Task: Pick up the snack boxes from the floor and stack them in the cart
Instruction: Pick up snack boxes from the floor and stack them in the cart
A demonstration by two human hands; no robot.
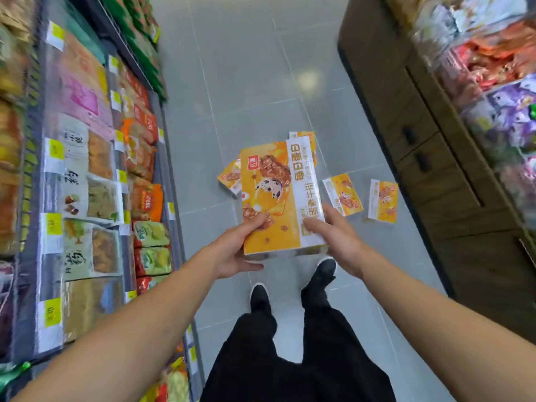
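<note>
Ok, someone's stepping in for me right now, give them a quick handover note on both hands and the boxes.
Left hand: grips the near left corner of the held snack box.
Right hand: holds its near right edge.
Boxes on the floor: one to the left, one behind the held box, two to the right.
Done: one box lifted.
Left: carry it to the cart, which is not in view, then pick up and stack the other four.

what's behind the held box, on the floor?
Behind the held box, two more snack boxes poke out on the floor: one at its left edge, one above its top. Their hidden parts, and anything else covered, can't be seen.
</note>
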